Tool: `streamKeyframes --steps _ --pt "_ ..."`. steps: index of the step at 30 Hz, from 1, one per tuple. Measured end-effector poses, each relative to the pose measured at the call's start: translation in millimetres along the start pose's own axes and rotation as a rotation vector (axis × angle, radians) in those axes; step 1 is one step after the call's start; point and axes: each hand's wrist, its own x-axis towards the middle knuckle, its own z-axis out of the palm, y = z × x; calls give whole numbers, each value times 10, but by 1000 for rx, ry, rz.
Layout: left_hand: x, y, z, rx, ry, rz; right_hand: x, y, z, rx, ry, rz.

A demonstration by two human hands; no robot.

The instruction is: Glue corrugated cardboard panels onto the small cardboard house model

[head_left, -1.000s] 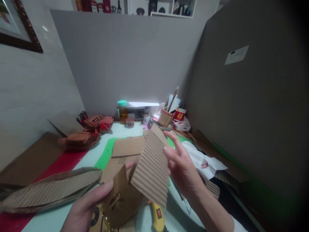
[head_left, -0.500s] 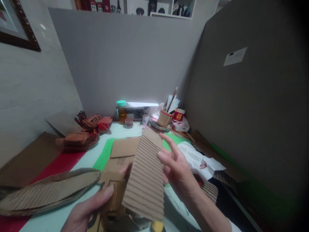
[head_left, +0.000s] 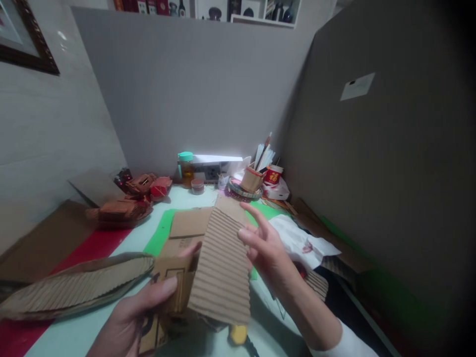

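Note:
Ridged corrugated cardboard forms a slanted panel (head_left: 223, 263) at the front centre, joined to a folded brown cardboard structure (head_left: 180, 280) on its left. My left hand (head_left: 137, 310) grips that structure, thumb on its near face and fingertips showing behind it. At the panel's right edge, my right hand (head_left: 266, 248) pinches the cardboard between thumb and fingers, with the index finger stretched along the upper part. Below the panel lies a yellow-handled tool (head_left: 238, 334). The structure's underside is mostly hidden.
A boat-shaped cardboard piece (head_left: 80, 285) lies at left, with reddish-brown models (head_left: 122, 210) behind it. Farther back stand a green-lidded jar (head_left: 186, 171), a pen holder (head_left: 252, 179) and a red cup (head_left: 274, 175). Crumpled white paper (head_left: 301, 240) lies at right.
The view has shifted slightly. The panel has tilted a little and moved slightly left with my right hand, and more of the yellow-handled tool shows. Both hands keep their hold.

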Motion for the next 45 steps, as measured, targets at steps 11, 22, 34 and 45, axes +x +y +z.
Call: streamKeyframes --steps 11,22,34,45 --pt "-19 -40 -18 -63 -79 41 10 -12 -1 -11 15 18" --pt "87 131 -139 180 97 487 60 -159 -109 101 223 -128" --pt "658 542 -363 1053 380 1118 92 -103 -126 125 56 -247" --pt "892 363 -222 1511 182 1159 10 -42 -3 122 140 -41"
